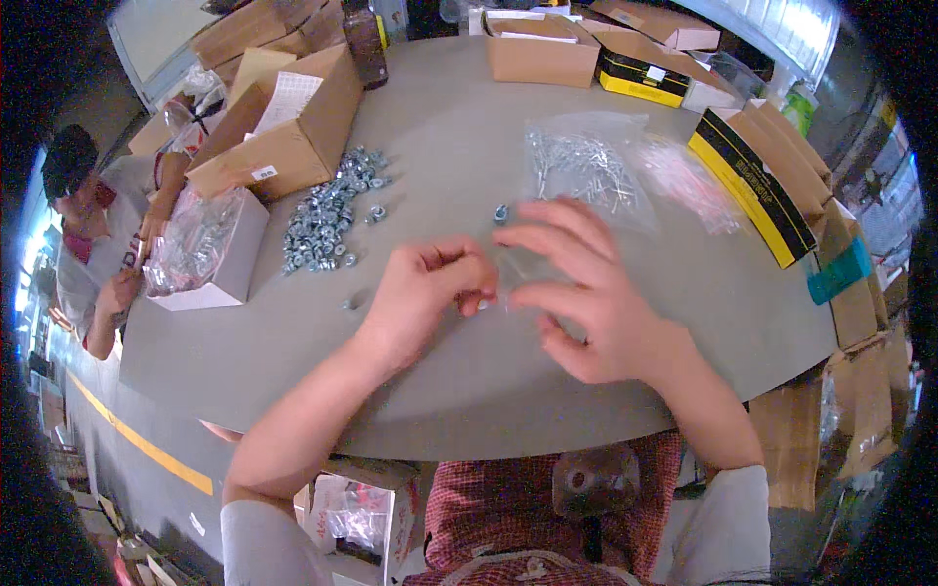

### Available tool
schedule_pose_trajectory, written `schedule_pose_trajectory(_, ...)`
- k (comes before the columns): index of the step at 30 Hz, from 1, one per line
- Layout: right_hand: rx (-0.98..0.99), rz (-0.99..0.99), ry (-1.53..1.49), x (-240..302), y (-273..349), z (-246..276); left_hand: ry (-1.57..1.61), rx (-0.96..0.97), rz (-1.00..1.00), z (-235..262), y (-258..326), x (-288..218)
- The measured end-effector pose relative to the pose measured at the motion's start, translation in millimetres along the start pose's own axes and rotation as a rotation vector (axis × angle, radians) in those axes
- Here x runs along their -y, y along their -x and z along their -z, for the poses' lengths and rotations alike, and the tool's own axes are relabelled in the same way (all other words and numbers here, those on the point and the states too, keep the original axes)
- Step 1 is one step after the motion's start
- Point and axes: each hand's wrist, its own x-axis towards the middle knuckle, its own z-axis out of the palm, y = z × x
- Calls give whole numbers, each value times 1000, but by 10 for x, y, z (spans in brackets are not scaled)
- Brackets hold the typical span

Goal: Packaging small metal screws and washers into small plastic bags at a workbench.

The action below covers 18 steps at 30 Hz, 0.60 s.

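Observation:
My left hand (425,298) is closed in a pinch over the middle of the table. A small clear plastic bag (518,266), faint and partly hidden, shows at its fingertips. Beside it, my right hand (596,298) has its fingers spread and slightly blurred. A single zinc-coloured metal piece (501,214) lies just past the right fingertips. To the left is a heap of similar small, nut-like metal pieces (322,220), with a few loose around it. Beyond my right hand lies a clear bag of silver screws (586,171), next to a pile of small clear bags with red marks (689,181).
A cardboard box with papers (303,127) and a white box of plastic packets (249,249) stand at the left. Another person (103,244) reaches toward the packets. Black-and-yellow cartons (752,186) line the right edge; an open brown box (542,59) stands at the back.

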Motion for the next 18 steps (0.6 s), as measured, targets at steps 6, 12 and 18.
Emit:
schedule_pose_trajectory(6, -241, -18, 156, 9, 43, 92, 39, -80, -14, -74, -117, 151)
schedule_pose_trajectory(12, -51, -155, 64, -25, 101, 110, 128, -101, 155, 67, -74, 0)
schedule_pose_trajectory(18, 150, -292, 16, -118, 89, 187, -271, -310, -96, 141, -176, 52)
